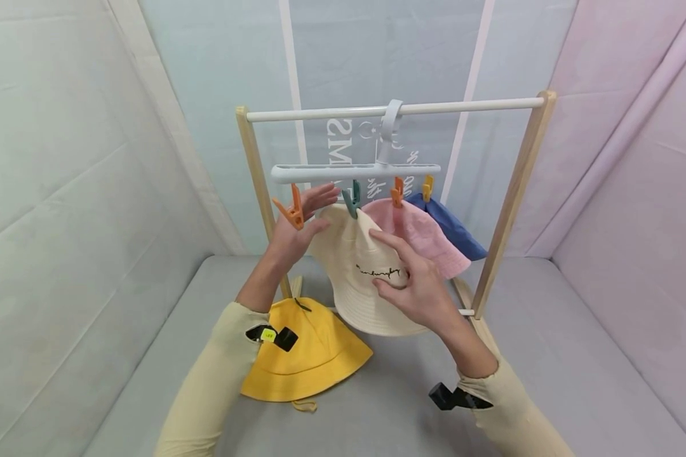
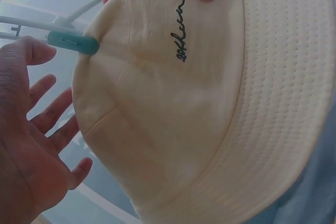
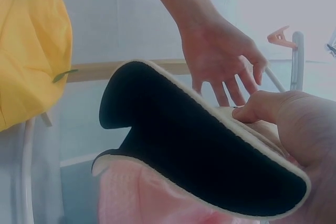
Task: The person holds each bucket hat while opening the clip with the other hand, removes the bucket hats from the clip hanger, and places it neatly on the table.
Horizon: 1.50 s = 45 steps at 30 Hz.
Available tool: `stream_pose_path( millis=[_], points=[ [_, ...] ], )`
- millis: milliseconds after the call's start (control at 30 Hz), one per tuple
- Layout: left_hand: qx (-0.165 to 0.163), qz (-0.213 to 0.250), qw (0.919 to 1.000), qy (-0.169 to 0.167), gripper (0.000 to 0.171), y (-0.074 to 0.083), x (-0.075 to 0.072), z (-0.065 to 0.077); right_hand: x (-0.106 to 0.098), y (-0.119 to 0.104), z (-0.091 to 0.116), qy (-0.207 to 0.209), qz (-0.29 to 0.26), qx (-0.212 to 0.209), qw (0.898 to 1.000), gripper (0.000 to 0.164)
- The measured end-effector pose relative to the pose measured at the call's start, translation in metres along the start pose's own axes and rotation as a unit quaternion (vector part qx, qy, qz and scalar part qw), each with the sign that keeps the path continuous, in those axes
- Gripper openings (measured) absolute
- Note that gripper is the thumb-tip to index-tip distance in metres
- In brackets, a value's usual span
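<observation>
A cream bucket hat point(image 1: 354, 279) with dark script hangs by its crown from a green clip point(image 1: 352, 200) on the hanger. My right hand point(image 1: 417, 279) holds the crown from the right side, thumb beside the lettering and index finger near the peak. On the other side, my left hand point(image 1: 303, 222) is raised with fingers spread, close to the crown and behind an orange clip point(image 1: 293, 209). In the left wrist view, that left hand point(image 2: 26, 156) holds nothing. The right wrist view shows the hat's dark inside point(image 3: 184, 140).
A pale hanger point(image 1: 354, 171) hooks over the rack's white bar point(image 1: 320, 114). A pink hat point(image 1: 429, 231) and a blue hat point(image 1: 454, 228) hang from clips at right. A yellow bucket hat point(image 1: 309, 355) rests on the grey surface point(image 1: 389, 406) below my left forearm.
</observation>
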<state>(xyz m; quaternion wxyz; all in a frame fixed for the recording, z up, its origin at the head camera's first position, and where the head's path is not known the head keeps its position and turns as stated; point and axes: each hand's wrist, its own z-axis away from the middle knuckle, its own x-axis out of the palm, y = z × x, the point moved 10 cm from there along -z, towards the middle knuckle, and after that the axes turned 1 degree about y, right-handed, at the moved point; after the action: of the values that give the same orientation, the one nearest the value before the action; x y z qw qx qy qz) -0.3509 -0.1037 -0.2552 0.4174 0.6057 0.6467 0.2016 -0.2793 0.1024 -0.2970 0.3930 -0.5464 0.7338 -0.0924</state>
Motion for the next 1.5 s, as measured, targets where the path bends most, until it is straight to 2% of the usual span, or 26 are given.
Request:
stream_pose_path(
  millis=[200, 733, 1067, 1267, 1500],
  points=[
    [0.017, 0.026, 0.9995, -0.005, 0.056, 0.003, 0.005, -0.003, 0.001, 0.001, 0.000, -0.002, 0.001, -0.001, 1.000, 0.080],
    [0.017, 0.047, 0.9986, -0.015, 0.051, 0.001, 0.012, -0.011, 0.000, 0.001, -0.001, -0.005, -0.003, 0.002, 1.000, 0.080],
    [-0.019, 0.054, 0.9978, -0.034, 0.052, -0.003, 0.017, -0.017, 0.000, -0.001, -0.001, -0.009, -0.001, 0.002, 1.000, 0.080],
    [-0.046, 0.045, 0.9974, -0.032, 0.055, -0.008, 0.017, -0.022, 0.000, 0.000, 0.000, -0.010, 0.004, 0.007, 1.000, 0.082],
    [-0.047, 0.053, 0.9964, -0.048, 0.065, -0.006, 0.019, -0.027, 0.001, 0.001, 0.000, -0.013, 0.001, 0.012, 1.000, 0.083]
  ],
)
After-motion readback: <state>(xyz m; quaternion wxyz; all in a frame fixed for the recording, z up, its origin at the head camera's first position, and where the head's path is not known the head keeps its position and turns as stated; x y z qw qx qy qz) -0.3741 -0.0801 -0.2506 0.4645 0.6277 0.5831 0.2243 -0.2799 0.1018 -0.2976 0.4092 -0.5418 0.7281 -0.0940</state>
